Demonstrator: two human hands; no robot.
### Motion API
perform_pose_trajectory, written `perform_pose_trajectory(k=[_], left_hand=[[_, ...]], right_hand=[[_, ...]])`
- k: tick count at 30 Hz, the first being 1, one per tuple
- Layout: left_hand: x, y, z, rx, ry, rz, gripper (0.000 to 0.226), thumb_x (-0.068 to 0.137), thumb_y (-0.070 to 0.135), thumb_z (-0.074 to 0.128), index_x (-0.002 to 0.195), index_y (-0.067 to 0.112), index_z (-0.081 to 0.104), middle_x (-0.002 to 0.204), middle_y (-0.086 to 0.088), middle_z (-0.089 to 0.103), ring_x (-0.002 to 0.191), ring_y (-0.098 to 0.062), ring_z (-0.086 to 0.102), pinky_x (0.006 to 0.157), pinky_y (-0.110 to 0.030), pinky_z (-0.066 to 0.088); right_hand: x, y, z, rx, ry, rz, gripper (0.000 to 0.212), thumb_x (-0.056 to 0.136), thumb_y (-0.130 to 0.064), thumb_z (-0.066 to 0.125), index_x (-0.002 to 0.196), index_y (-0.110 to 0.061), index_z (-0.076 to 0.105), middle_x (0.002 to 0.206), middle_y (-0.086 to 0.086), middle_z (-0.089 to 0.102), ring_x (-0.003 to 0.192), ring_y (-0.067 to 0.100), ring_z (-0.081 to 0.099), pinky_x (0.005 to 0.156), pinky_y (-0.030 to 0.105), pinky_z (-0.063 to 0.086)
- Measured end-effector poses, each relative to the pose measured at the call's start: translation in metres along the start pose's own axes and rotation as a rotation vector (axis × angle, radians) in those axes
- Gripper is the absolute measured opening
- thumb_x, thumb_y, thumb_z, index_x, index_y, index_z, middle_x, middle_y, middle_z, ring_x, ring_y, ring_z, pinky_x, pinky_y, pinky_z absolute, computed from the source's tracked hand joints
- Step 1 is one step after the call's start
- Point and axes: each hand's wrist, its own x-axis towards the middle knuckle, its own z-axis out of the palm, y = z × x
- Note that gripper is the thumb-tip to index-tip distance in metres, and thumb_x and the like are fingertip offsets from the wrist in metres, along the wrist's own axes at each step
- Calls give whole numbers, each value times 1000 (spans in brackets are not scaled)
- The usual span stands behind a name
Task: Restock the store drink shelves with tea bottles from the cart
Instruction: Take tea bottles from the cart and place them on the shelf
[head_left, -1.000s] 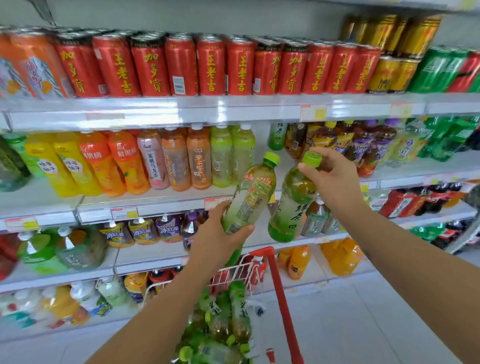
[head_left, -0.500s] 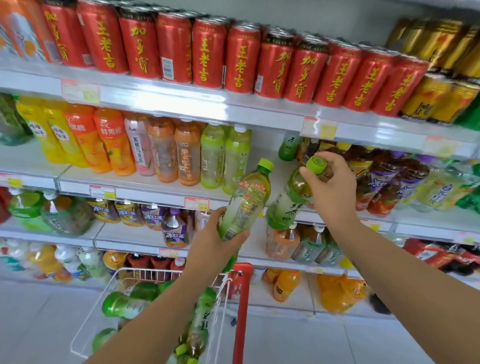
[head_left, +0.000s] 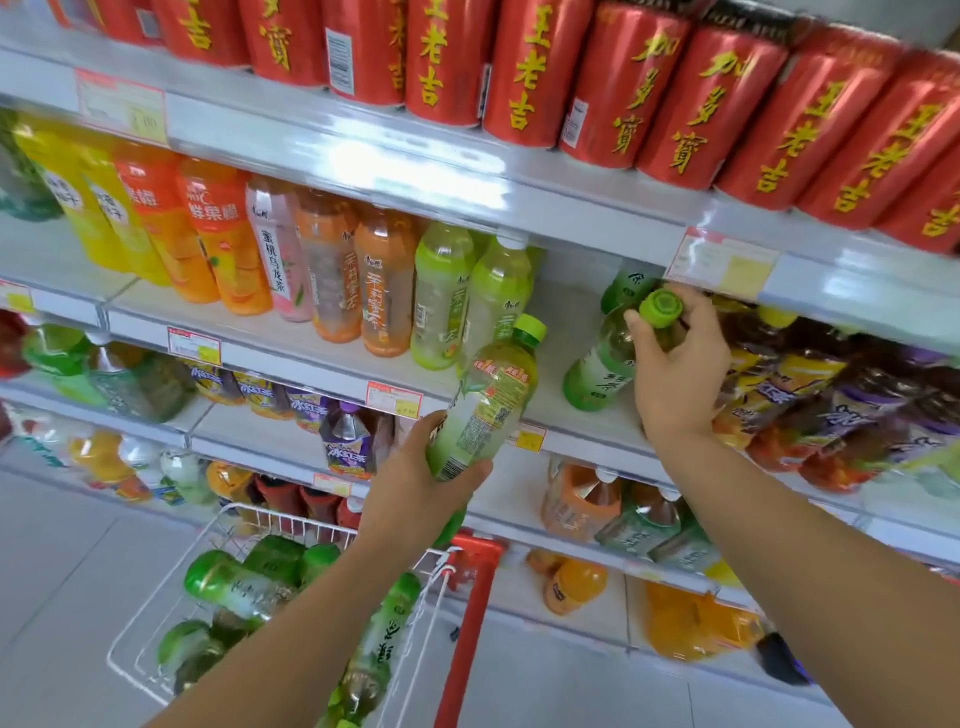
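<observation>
My left hand (head_left: 426, 483) grips the lower half of a green tea bottle (head_left: 488, 400) with a green cap, held tilted in front of the second shelf's edge. My right hand (head_left: 675, 374) holds a second green tea bottle (head_left: 597, 369) by its cap and neck, its base resting on or just above the second shelf (head_left: 550, 364), in the gap right of two pale green bottles (head_left: 467, 296). Behind it stands another green bottle (head_left: 626, 283). Below, the white wire cart basket (head_left: 150, 623) holds several more green tea bottles (head_left: 234, 582).
Red cans (head_left: 613, 78) fill the top shelf. Orange, yellow and pink drink bottles (head_left: 332, 270) line the second shelf at left; dark tea bottles (head_left: 810, 395) crowd the right. The cart's red handle post (head_left: 467, 623) stands below my left hand. Lower shelves hold more drinks.
The view has moved closer to the shelves. My right hand has carried its bottle forward into the gap on the second shelf. My left hand still holds its bottle in front of the shelf edge.
</observation>
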Motion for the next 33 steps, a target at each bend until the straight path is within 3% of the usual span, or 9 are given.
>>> perform_pose_trajectory(k=[2,5,9,13,16,18,23,28,33], left_hand=[[3,2,9,-16,13,-21,62,79,43,69,132,32,40,96,12,61,84,-17,64,76,-41,56],[7,4,21,-38,24,-45,63,79,43,70,133,31,40,96,11,62,84,-18,64,76,-42,57],[9,4,34,-66,18,-52,63,77,47,69,132,33,40,97,5,65,80,-23,65,72,-46,57],[14,2,42,-103,26,-39,61,78,46,69,131,33,41,99,5,65,78,-22,64,73,-44,57],[17,1,50,-149,26,-33,56,79,45,69,128,36,43,94,10,66,79,-16,65,74,-42,57],[23,1,56,-183,32,-22,53,80,44,69,126,35,44,94,12,65,82,-12,66,74,-37,57],[50,0,68,-232,7,68,45,80,43,68,120,38,47,90,16,65,79,1,62,59,-8,47],[74,-2,76,-282,-32,180,37,80,42,68,111,42,48,90,14,65,83,-2,63,70,-20,51],[87,-13,80,-351,-51,222,30,78,41,70,101,46,51,87,15,67,79,0,63,66,-13,50]], right_hand=[[17,5,7,-7,-30,42,37,83,-30,67,107,-3,62,104,14,67,98,29,61,90,39,47],[41,10,19,-43,-73,83,32,86,-29,66,99,0,65,100,17,68,96,30,61,83,25,40],[54,22,27,12,-71,169,36,89,-27,63,113,0,61,117,15,64,111,26,57,85,13,32],[37,40,30,46,-140,150,60,80,-30,72,130,-7,48,126,10,58,117,20,52,101,25,37],[7,60,34,3,-245,269,80,76,-24,76,142,-10,31,134,10,52,123,23,49,103,27,36],[-7,78,40,-46,-301,350,72,79,-22,74,138,-7,35,130,13,56,120,27,53,98,29,39],[0,106,69,-111,-247,319,53,85,-21,68,127,-1,43,125,18,58,115,32,56,95,38,45],[37,133,98,-209,-154,311,58,90,-23,59,137,0,34,132,23,51,123,37,47,102,43,38],[51,145,106,-248,-60,334,65,91,-19,57,145,-3,25,143,20,40,133,33,37,110,36,30]])
